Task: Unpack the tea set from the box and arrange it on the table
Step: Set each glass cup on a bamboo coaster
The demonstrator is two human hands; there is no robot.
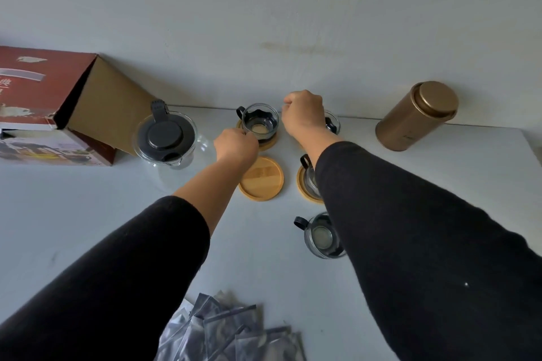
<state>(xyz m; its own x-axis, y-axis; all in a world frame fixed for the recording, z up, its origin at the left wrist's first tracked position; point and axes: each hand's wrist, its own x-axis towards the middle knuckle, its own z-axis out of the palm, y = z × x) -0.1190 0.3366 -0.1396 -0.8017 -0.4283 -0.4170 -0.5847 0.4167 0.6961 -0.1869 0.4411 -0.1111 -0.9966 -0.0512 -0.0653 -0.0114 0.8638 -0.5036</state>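
Hands centre frame: left hand (235, 144) pinches far cup (260, 122) on its coaster (269, 144); right hand (303, 116) curled over another cup (332, 123), grip unclear.

Red cardboard box (44, 102) laid on side at far left of counter (117, 214), flap open. Glass teapot (165, 138) with black lid stood just beside box. Glass cup with black handle (260, 121) seated on bamboo coaster (268, 146) at far edge. Second cup (333, 123) largely hidden at right. Bare bamboo coaster (264, 180) laid nearer. Third cup (309, 176) seated on another coaster, partly hidden. Fourth cup (321, 236) set directly on counter, nearest.
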